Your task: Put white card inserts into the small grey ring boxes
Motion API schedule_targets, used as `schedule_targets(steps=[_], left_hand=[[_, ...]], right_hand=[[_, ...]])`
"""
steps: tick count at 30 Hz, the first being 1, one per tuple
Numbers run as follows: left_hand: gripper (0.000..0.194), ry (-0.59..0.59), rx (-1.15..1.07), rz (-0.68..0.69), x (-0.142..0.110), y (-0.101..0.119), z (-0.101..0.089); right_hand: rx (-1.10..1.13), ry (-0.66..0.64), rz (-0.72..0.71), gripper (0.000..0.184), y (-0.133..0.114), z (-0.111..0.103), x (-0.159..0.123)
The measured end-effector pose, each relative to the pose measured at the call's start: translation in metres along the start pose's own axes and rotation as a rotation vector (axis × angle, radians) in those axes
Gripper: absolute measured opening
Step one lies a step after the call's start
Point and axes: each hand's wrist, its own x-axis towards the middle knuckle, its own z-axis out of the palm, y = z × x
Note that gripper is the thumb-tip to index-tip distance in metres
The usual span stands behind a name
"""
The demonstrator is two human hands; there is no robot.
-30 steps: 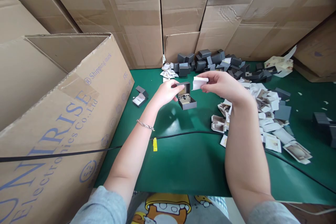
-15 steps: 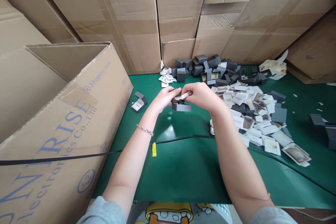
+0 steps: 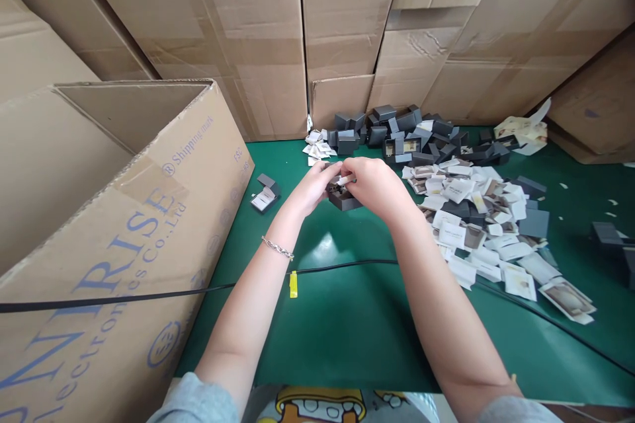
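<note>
Head view. The small dark-grey hinged box, open, lies at centre frame between the hands, its left side clamped in the left hand's fingers. The right hand's fingers pinch a white paper slip over it. Fingers largely hide lid and interior. Both hands converge, backs uppermost, above the green worktop.

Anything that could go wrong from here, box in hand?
1. The white slip in the right hand might crease or catch on the rim of the small dark box held by the left hand.
2. The black cable crosses the green table below both forearms; a sleeve or wrist could snag it.
3. The loose white pieces lie near the right forearm, so an outward swing may scatter some.
</note>
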Motion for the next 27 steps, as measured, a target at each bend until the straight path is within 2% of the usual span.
schedule_targets(steps=[7, 16, 23, 27], left_hand=[[0.018, -0.036, -0.044, 0.036, 0.0, 0.001, -0.001], [0.019, -0.038, -0.049, 0.045, -0.001, 0.001, -0.003], [0.02, -0.044, -0.025, 0.054, -0.002, 0.003, -0.003], [0.018, -0.008, -0.009, 0.034, -0.003, 0.005, -0.002]], right_hand=[[-0.012, -0.014, -0.054, 0.025, -0.002, 0.003, 0.0], [-0.132, 0.11, -0.061, 0.017, -0.004, 0.009, 0.001], [-0.188, 0.016, -0.064, 0.024, -0.003, 0.014, 0.003], [-0.205, -0.03, -0.067, 0.026, -0.004, 0.015, 0.004]])
